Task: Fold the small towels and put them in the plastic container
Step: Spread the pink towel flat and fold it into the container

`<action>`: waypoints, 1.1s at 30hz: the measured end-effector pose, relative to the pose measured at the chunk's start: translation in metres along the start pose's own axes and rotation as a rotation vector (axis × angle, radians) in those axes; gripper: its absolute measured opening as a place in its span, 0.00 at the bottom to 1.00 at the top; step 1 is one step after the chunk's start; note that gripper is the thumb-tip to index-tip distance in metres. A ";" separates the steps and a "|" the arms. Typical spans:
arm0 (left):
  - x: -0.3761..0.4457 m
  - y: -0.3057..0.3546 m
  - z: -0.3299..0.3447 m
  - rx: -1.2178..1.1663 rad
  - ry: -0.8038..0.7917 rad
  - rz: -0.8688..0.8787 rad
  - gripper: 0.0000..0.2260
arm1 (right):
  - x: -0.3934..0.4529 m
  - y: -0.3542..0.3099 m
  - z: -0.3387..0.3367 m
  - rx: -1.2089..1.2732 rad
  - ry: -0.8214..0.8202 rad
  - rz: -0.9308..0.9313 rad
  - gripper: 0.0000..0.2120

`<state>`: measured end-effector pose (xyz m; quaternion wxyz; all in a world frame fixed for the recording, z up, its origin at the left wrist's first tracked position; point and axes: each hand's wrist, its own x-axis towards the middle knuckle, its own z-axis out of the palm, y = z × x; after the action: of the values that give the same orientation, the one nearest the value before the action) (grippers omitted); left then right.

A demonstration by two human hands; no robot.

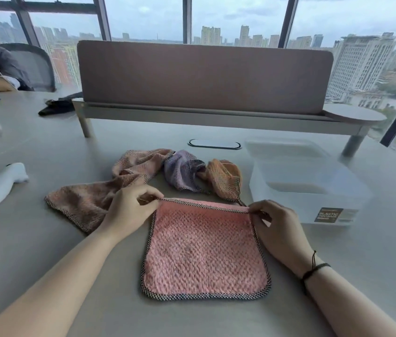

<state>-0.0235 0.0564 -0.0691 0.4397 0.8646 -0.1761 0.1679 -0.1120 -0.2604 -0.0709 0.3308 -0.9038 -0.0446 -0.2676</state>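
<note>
Folding: pink towel point(205, 251) laid flat on bench point(34, 239)
Left hand point(128, 210): grip pinched on far left corner
Right hand point(279, 227): grip pinched on far right corner

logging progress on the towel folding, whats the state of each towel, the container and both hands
pink towel: spread flat, unfolded
brown towel: crumpled, unfolded
purple towel: bunched up
orange towel: bunched up
plastic container: open, no towels inside
left hand: pinching pink towel's far left corner
right hand: pinching its far right corner

head-worn view, angled down, close over table point(34, 239)
</note>
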 end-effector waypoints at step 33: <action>-0.014 0.015 -0.015 0.104 -0.393 0.074 0.08 | -0.035 -0.040 -0.018 0.041 -0.444 -0.285 0.20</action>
<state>-0.0444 0.0621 -0.0561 0.3453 0.8952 -0.2811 0.0209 -0.1602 -0.2368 -0.0540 0.2902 -0.9182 -0.2482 -0.1057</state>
